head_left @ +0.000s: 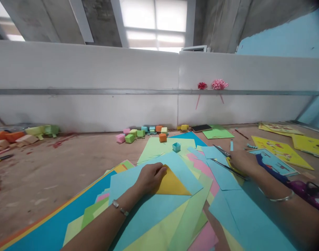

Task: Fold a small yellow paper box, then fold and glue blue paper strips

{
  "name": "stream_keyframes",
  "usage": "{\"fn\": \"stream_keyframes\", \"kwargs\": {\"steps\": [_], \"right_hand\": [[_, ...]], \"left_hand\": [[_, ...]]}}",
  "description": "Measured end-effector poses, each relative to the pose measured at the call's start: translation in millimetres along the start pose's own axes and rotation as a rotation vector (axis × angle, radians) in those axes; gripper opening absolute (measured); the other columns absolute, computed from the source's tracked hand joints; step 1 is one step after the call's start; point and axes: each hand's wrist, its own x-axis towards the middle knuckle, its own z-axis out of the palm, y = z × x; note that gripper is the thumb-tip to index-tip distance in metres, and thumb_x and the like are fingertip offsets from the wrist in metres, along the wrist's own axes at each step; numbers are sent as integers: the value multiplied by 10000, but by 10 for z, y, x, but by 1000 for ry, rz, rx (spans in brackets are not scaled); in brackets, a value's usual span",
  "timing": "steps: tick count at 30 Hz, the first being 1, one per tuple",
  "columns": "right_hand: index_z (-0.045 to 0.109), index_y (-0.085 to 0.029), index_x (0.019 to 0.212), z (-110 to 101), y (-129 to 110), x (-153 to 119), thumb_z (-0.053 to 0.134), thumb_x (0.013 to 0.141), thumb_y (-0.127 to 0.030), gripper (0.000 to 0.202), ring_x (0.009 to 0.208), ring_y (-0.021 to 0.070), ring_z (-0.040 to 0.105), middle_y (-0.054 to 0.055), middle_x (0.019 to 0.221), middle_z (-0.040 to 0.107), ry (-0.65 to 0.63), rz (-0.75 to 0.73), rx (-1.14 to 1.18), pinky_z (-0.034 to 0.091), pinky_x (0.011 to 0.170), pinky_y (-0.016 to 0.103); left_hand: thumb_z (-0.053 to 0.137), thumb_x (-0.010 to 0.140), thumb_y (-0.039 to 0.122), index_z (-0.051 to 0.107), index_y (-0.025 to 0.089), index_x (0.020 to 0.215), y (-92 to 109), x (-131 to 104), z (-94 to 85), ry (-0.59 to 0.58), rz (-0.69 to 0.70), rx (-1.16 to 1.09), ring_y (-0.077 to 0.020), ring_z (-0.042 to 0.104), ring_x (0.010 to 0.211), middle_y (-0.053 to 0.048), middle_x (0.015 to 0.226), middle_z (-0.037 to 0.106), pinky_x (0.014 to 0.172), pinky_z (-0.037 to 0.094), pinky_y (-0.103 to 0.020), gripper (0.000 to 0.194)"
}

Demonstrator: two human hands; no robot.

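Note:
My left hand (151, 177) pinches the upper corner of a yellow folded paper triangle (171, 183), which lies over light blue sheets (149, 212). To the right, my right hand (242, 162) is closed round a pair of scissors (224, 160), whose blades are spread apart and point left over light blue paper. A small open light blue paper box (176, 147) stands beyond the left hand. Layered sheets in blue, green, pink and yellow lie under and between both hands.
Small folded paper cubes (141, 133) sit along the white partition (96, 111). Orange and green paper pieces (35, 131) are at the far left. A dark phone (201, 128), a green sheet (218, 131) and yellow printed sheets (282, 151) lie at the back right. Purple scissors handles (303, 191) are at right.

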Motion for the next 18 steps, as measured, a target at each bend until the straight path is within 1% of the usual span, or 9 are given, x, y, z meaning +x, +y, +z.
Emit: {"fn": "stream_keyframes", "kwargs": {"steps": [3,4,6,9,11,12,14,15,18], "right_hand": [[588,-164,1187,-85,-438,-146,583,935,-330,302,999,214,623,83,1181,614,44,-226,22,528,847,423],[626,-185,1165,-94,-628,-212,576,935,-276,252,996,205,626,74,1129,645,56,-341,47,511,857,368],[654,-251,1166,-67,-1026,-354,588,918,-253,257,951,157,637,38,1084,670,59,-570,97,484,825,258],[652,-255,1183,59,-1529,-533,629,867,-229,317,1011,179,609,60,1137,649,83,-799,123,458,812,248],[689,-170,1073,145,-1735,-581,575,875,-147,229,961,205,611,105,1058,657,91,-834,94,465,771,284],[691,-135,1021,174,-1801,-574,553,884,-125,195,935,212,615,117,1016,659,89,-833,73,475,759,304],[665,-110,1012,188,-1884,-496,552,918,-167,158,913,210,624,108,1006,655,74,-822,30,507,765,345],[643,-118,1058,171,-1916,-428,569,929,-222,181,925,207,628,97,1046,648,64,-819,12,523,782,367],[578,-165,1197,44,-2053,-144,583,936,-337,312,989,209,625,83,1190,606,58,-807,-21,541,831,416]], "left_hand": [[596,778,428,422,195,549,-11,-7,23,59,-24,-293,-111,322,491,52,496,366,535,229,-256,370],[561,804,442,439,196,578,-22,0,21,73,-38,-398,-103,310,458,60,483,357,518,249,-250,356],[507,840,425,479,195,632,-67,27,-14,92,-64,-602,-87,257,392,80,437,316,479,278,-238,312],[504,864,338,521,175,667,-196,82,-144,121,-80,-865,-67,213,353,96,402,270,446,310,-211,256],[503,906,311,552,159,708,-307,117,-253,149,-91,-1004,-63,283,364,87,436,330,454,358,-201,254],[506,928,317,574,150,756,-361,133,-303,161,-101,-1062,-67,358,395,72,491,410,472,398,-207,250],[534,945,343,612,134,931,-458,164,-379,183,-132,-1159,-102,549,573,7,735,596,567,499,-255,223],[553,941,350,608,135,1032,-497,179,-403,194,-148,-1201,-134,611,708,-32,900,636,641,537,-297,240],[579,929,335,564,157,1204,-570,220,-429,223,-188,-1308,-217,623,980,-94,1186,599,814,550,-413,328]]}}
